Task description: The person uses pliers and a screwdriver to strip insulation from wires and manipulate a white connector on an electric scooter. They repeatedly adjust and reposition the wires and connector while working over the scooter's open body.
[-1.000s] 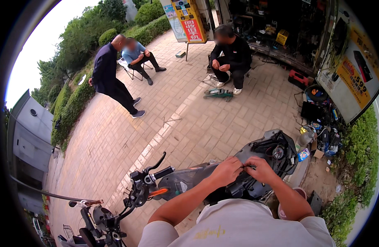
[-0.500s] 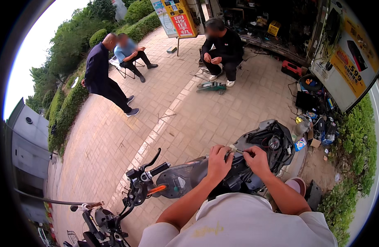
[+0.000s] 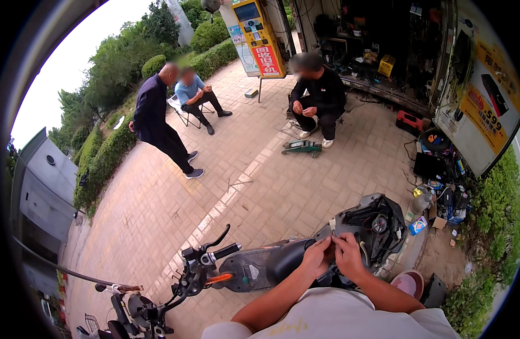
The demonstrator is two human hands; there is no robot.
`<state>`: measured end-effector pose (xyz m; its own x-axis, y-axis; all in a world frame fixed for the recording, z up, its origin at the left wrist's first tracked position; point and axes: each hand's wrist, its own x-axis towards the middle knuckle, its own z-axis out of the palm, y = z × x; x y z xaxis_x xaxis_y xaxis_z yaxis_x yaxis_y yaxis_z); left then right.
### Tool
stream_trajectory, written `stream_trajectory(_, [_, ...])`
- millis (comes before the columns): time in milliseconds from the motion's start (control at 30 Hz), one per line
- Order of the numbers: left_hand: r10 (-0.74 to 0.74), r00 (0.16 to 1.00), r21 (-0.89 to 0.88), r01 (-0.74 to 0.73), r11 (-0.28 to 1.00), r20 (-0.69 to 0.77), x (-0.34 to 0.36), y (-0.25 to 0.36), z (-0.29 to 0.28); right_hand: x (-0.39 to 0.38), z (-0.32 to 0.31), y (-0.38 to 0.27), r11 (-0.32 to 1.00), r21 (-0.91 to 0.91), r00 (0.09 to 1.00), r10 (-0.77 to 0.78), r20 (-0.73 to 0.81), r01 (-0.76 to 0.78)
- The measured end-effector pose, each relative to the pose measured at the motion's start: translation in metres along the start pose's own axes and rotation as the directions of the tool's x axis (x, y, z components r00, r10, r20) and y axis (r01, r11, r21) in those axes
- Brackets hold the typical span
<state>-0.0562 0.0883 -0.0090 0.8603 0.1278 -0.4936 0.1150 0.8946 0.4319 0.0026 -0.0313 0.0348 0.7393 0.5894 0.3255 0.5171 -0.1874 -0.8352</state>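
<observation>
Head view: left hand (image 3: 316, 255) and right hand (image 3: 348, 257) meet over scooter (image 3: 289, 261), fingers bent beside small white piece (image 3: 332, 224); cannot tell whether either grips it.

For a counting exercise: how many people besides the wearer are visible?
3: a standing person at left, a seated person in blue just beyond, a person in black behind the green jack. More may be hidden.
</observation>
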Motion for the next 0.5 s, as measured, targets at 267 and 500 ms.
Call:
stream_trajectory(267, [-0.216, 0.976, -0.173, 0.210, 0.962, -0.018, -0.008, -0.004, 0.009, -0.002, -0.025, 0.010, 0.993, -0.115, 0.977, 0.005, 0.212, 0.020])
stream_trajectory(500, [-0.163, 0.985, -0.076, 0.158, 0.985, -0.062, -0.005, 0.003, 0.016, 0.033, -0.042, 0.011, 0.999, -0.050, 0.967, 0.007, 0.254, 0.006])
